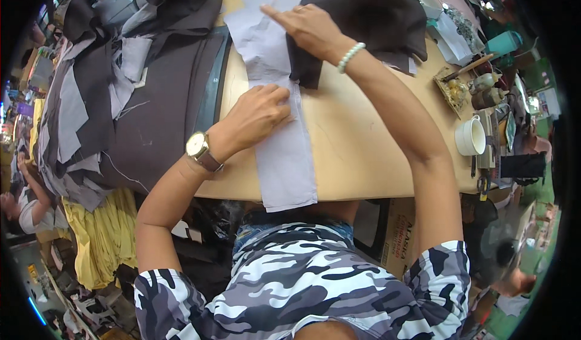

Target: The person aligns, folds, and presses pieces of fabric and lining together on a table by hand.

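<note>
A long light-grey cloth strip [284, 170] runs down the tan table, its near end hanging over the front edge. My left hand [259, 117], with a watch at the wrist, lies on the strip's middle, its fingers curled and pinched at the cloth. Farther off, my right hand [310, 30] reaches over the strip's far part with its index finger stretched out; the other fingers are partly bent and nothing shows in them. Black cloth [369, 19] lies beside and under the strip at the far right. The strip is wrinkled between my hands.
Dark cloth pieces [157, 116] are piled on the left, with yellow cloth [103, 237] hanging below. At the right edge stand a white cup [470, 137], small bottles [487, 98] and scissors [483, 184]. Another person [36, 201] is at the far left.
</note>
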Tool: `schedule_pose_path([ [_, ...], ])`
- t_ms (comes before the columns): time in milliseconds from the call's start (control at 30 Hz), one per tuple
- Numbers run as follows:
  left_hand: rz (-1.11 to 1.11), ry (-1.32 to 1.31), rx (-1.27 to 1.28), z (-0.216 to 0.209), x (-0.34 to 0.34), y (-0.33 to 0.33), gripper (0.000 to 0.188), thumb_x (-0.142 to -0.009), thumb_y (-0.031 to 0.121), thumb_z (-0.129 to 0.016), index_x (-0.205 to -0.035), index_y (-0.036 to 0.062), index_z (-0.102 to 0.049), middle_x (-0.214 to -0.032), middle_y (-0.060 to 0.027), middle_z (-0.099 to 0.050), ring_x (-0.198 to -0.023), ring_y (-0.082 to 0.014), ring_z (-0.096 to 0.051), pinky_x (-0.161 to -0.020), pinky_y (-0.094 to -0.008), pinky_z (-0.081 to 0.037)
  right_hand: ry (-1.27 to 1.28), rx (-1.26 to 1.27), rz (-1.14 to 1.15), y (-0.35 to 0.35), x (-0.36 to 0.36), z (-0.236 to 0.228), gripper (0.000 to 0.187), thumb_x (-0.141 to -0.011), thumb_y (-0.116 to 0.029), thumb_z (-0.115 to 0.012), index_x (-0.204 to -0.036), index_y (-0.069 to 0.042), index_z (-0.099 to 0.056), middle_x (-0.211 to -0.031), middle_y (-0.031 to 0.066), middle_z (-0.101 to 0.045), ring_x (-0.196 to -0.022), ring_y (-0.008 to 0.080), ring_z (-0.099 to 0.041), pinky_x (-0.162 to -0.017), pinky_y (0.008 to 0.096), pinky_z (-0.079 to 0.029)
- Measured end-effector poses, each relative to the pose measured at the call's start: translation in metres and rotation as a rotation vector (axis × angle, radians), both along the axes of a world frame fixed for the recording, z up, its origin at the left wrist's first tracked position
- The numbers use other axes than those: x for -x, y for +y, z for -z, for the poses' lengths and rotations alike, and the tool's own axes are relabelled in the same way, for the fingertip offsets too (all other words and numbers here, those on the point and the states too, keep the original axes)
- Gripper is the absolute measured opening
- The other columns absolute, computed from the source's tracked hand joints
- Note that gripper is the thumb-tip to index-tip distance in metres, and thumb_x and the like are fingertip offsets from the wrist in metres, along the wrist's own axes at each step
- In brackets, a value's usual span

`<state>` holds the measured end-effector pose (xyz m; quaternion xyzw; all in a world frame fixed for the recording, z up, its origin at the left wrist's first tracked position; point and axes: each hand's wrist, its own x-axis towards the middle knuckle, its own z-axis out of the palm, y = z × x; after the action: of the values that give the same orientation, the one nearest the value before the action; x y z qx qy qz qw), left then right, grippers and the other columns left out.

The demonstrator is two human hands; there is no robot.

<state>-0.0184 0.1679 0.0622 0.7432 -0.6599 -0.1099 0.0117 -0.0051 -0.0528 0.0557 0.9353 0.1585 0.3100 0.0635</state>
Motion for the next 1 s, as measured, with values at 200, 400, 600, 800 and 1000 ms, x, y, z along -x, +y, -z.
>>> schedule_pose_path([
  [200, 0.241, -0.127, 0.337, 0.017, -0.029, -0.021, 0.05, -0.076, 0.034, -0.068, -0.119, 0.0132, -0.055, -0.13, -0.0067, -0.049, -0.128, -0.027, -0.037, -0.102, -0.0518, -0.029, 0.141, 0.012, 0.078, 0.008, -0.015, 0.033, 0.058, -0.08, -0.01, -0.055, -0.136, -0.012, -0.038, -0.087, 0.007, -0.063, -0.081, 0.0234, -0.06, -0.07, 0.0335, -0.047],
  [400, 0.146, 0.185, 0.251, 0.029, -0.057, -0.027, 0.084, -0.062, 0.048, -0.075, -0.132, 0.015, -0.044, -0.14, -0.0059, -0.04, -0.134, -0.0314, -0.028, -0.105, -0.0541, -0.022, -0.092, -0.52, 0.001, 0.019, 0.064, -0.011, 0.055, -0.076, -0.008, -0.063, -0.128, -0.005, -0.045, -0.105, 0.0141, -0.061, -0.092, 0.0314, -0.058, -0.079, 0.0378, -0.047],
  [600, 0.074, 0.272, 0.319, 0.026, -0.056, -0.035, 0.112, -0.052, 0.05, -0.081, -0.141, 0.0055, -0.028, -0.144, -0.014, -0.032, -0.135, -0.0343, -0.023, -0.11, -0.0447, -0.021, 0.384, -0.536, -0.136, 0.101, 0.214, 0.019, 0.048, -0.073, -0.003, -0.063, -0.121, -0.002, -0.053, -0.107, 0.0146, -0.061, -0.097, 0.0305, -0.059, -0.086, 0.0411, -0.046],
  [800, 0.04, 0.343, 0.245, 0.02, -0.062, -0.037, 0.111, -0.051, 0.045, -0.083, -0.141, 0.0071, -0.03, -0.143, -0.0117, -0.035, -0.135, -0.032, -0.026, -0.109, -0.0418, -0.023, -0.119, -0.633, 0.55, 0.007, 0.27, -0.022, 0.037, -0.08, -0.009, -0.063, -0.113, 0.003, -0.054, -0.114, 0.0182, -0.058, -0.108, 0.035, -0.054, -0.092, 0.0408, -0.042],
  [1000, 0.033, 0.349, 0.3, 0.023, -0.055, -0.034, 0.113, -0.048, 0.049, -0.081, -0.141, 0.0081, -0.03, -0.142, -0.012, -0.036, -0.135, -0.0347, -0.025, -0.109, -0.0451, -0.022, 0.114, -0.117, 1.211, -0.123, 0.379, -0.051, 0.049, -0.076, -0.044, -0.065, -0.108, -0.008, -0.066, -0.127, 0.0205, -0.049, -0.119, 0.0364, -0.043, -0.097, 0.0481, -0.034],
])
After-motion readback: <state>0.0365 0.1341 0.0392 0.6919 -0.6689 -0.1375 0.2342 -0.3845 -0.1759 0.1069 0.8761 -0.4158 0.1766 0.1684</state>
